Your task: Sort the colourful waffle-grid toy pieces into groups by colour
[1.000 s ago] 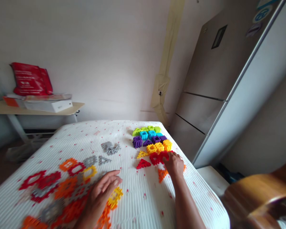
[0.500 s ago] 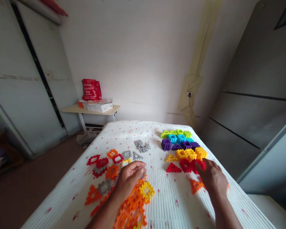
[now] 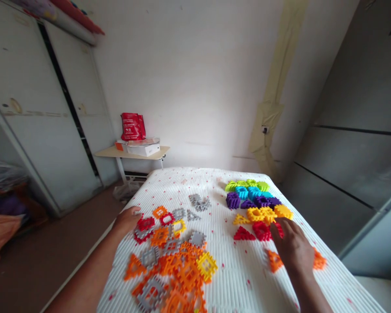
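Note:
A white ribbed table (image 3: 228, 278) carries many plastic interlocking tiles. My left hand (image 3: 126, 220) lies at the table's left edge, fingers curled onto a red tile (image 3: 145, 224) in the loose heap of orange, grey, red and yellow tiles (image 3: 176, 265). I cannot make out whether it grips the tile. My right hand (image 3: 293, 248) rests palm down, fingers stretched, over orange tiles (image 3: 275, 261) near the right edge, just below the red tiles (image 3: 260, 230). Sorted rows lie beyond: yellow (image 3: 267, 213), purple (image 3: 250, 201), blue and green (image 3: 246, 186).
A small side table (image 3: 132, 152) with a red bag (image 3: 132, 126) and white boxes stands against the back wall. Grey wardrobe doors (image 3: 35, 130) fill the left side, a tall grey refrigerator (image 3: 355, 143) the right. Bare floor lies left of the table.
My left hand has moved left from the middle of the heap to the red tile at the table's edge. My right hand has drawn slightly back toward me. The view has swung left.

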`<act>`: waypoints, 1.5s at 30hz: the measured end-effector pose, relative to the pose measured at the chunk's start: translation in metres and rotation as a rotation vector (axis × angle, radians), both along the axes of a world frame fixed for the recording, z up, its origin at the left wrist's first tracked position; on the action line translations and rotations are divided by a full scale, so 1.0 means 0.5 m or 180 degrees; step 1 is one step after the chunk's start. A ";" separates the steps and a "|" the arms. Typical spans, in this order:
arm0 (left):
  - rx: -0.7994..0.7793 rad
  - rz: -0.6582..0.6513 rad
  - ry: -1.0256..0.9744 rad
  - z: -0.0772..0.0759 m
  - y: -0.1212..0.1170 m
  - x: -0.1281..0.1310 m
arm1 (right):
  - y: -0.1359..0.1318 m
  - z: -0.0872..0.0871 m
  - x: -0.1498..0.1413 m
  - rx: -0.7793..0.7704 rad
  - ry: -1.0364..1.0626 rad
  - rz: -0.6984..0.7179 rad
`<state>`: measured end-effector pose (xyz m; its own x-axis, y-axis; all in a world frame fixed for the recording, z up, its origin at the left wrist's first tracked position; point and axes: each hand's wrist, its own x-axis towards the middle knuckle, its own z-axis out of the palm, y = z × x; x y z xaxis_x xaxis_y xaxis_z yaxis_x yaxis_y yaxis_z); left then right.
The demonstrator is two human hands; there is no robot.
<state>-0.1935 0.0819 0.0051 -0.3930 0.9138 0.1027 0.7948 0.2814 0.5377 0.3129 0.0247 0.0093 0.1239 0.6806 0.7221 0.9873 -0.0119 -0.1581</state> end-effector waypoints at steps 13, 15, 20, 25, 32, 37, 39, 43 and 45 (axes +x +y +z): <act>0.0253 -0.1053 -0.0705 -0.020 -0.047 0.062 | 0.002 -0.009 -0.007 -0.0205 0.0120 0.0071; 0.0324 -0.1145 -0.0688 -0.022 -0.043 0.076 | 0.002 -0.008 -0.011 -0.0203 0.0092 0.0099; 0.0450 -0.1307 -0.0736 -0.029 -0.037 0.118 | 0.004 -0.013 -0.017 -0.0063 0.0088 0.0241; 0.0514 -0.1021 -0.0821 -0.027 -0.037 0.156 | 0.004 -0.017 -0.021 -0.0144 0.0108 0.0348; 0.0686 -0.0809 -0.1081 -0.018 -0.031 0.167 | 0.003 -0.014 -0.027 -0.0222 0.0138 0.0410; 0.0750 -0.0809 -0.1410 -0.011 -0.033 0.188 | 0.003 -0.013 -0.033 -0.0210 0.0195 0.0486; 0.0750 -0.0821 -0.1513 -0.001 -0.037 0.202 | 0.003 -0.012 -0.035 -0.0172 0.0217 0.0525; 0.0860 -0.0777 -0.1622 0.026 -0.046 0.228 | 0.001 -0.008 -0.041 -0.0152 0.0288 0.0606; 0.0916 -0.0743 -0.1669 0.039 -0.053 0.242 | -0.001 -0.006 -0.048 -0.0155 0.0358 0.0705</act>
<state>-0.0724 0.0556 0.0244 -0.2518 0.9458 0.2049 0.4287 -0.0808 0.8998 0.2887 0.0244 0.0062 0.0457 0.7337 0.6779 0.9429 0.1924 -0.2718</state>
